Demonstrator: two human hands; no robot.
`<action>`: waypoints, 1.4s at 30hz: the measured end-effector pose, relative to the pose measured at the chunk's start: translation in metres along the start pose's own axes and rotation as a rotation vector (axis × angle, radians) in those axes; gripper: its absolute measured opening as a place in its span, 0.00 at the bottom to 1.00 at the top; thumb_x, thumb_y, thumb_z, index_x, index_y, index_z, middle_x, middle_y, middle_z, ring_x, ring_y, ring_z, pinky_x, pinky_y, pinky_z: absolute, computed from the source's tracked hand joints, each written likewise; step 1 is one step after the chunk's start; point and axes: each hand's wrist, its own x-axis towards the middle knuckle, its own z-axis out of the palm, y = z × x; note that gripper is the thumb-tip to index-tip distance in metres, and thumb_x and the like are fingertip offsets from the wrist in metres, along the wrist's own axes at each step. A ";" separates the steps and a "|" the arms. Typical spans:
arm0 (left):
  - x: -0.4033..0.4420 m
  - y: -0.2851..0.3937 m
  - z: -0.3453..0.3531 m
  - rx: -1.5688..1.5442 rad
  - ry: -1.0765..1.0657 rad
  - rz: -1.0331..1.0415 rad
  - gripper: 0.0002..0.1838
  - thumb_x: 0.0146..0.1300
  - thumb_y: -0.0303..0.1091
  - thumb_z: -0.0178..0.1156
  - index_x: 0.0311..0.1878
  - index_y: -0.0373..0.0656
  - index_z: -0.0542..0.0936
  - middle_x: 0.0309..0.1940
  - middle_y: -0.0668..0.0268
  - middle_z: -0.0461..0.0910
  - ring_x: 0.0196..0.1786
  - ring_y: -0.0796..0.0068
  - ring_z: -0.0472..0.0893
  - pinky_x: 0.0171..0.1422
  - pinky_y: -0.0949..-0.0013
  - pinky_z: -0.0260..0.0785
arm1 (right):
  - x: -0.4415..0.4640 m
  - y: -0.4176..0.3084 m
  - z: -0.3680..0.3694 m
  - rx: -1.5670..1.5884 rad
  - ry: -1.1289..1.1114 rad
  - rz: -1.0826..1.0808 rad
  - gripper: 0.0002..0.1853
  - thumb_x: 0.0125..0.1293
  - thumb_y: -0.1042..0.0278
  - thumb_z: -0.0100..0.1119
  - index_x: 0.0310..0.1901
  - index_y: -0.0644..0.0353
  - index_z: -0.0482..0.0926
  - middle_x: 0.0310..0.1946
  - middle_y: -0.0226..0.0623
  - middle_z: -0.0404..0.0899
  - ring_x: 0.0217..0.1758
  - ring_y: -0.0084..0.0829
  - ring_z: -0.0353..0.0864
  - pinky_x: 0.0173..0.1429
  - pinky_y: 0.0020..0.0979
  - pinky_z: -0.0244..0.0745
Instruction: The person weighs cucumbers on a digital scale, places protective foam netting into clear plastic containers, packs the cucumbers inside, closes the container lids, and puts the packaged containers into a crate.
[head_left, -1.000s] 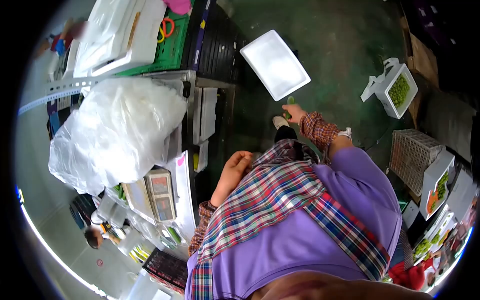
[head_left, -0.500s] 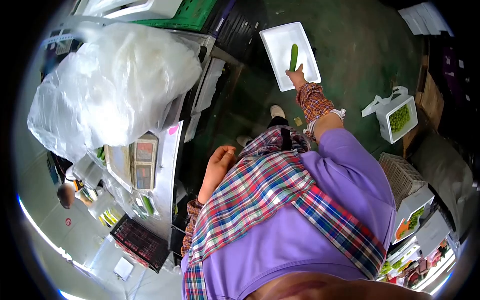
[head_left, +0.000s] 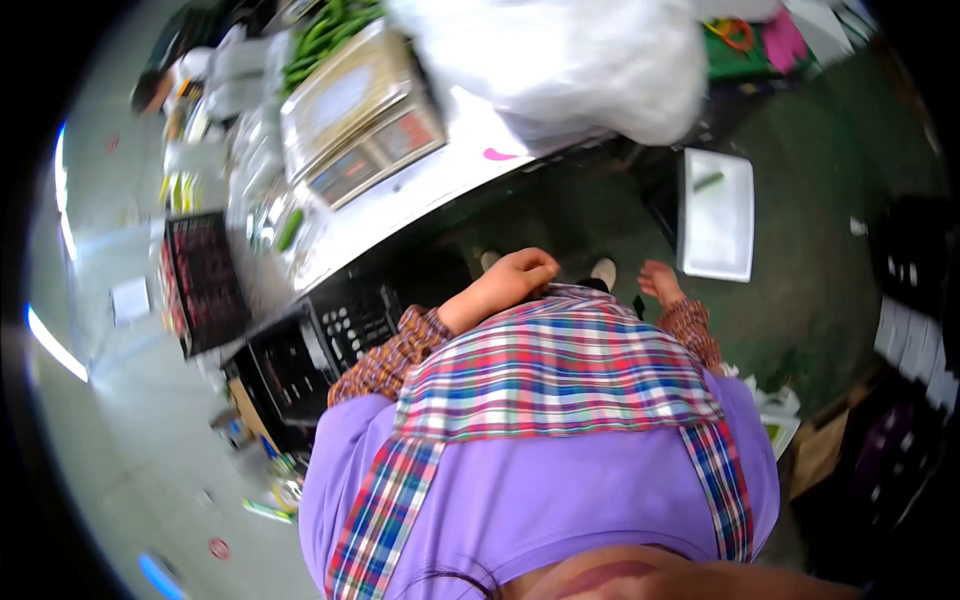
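Observation:
My left hand (head_left: 512,281) hovers in front of the plaid apron (head_left: 560,360), fingers curled in together, and no object shows in it. On the other side, my right hand (head_left: 660,284) hangs empty beside the apron with its fingers apart. Just beyond it a white rectangular tub (head_left: 722,232) lies on the floor. One cucumber (head_left: 709,182) rests inside, near the tub's far end; it looks blurred.
Along the left runs a metal worktop (head_left: 400,220) bearing a weighing scale (head_left: 365,115), green vegetables (head_left: 325,45), a wrapped cucumber (head_left: 290,230) and a large white plastic bag (head_left: 570,70). A dark crate (head_left: 205,280) sits at the worktop's near end. Another person (head_left: 155,88) is at far left.
My right hand has let go of the cucumber, which now lies in the tub, and has drawn back toward my body. The view has turned left toward the worktop.

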 end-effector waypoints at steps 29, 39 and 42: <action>-0.156 -0.181 -0.507 0.846 1.050 0.221 0.13 0.50 0.31 0.64 0.40 0.41 0.78 0.34 0.58 0.78 0.39 0.55 0.76 0.44 0.60 0.70 | -0.181 -0.376 0.465 -0.839 -0.223 -0.979 0.12 0.68 0.71 0.52 0.50 0.66 0.76 0.39 0.33 0.81 0.42 0.21 0.78 0.48 0.23 0.73; -0.128 -0.158 -0.499 1.205 0.987 0.008 0.29 0.43 0.29 0.68 0.52 0.41 0.71 0.44 0.59 0.73 0.48 0.55 0.72 0.49 0.55 0.67 | -0.040 -0.536 0.475 -0.920 0.315 -1.244 0.13 0.57 0.63 0.58 0.42 0.57 0.82 0.35 0.39 0.83 0.38 0.34 0.83 0.44 0.31 0.76; -0.132 -0.167 -0.502 1.150 0.977 0.150 0.29 0.44 0.27 0.66 0.53 0.38 0.70 0.46 0.56 0.73 0.47 0.53 0.72 0.50 0.55 0.66 | 0.015 -0.551 0.471 -1.047 0.435 -1.207 0.12 0.56 0.65 0.56 0.41 0.55 0.82 0.38 0.43 0.82 0.43 0.43 0.80 0.49 0.38 0.75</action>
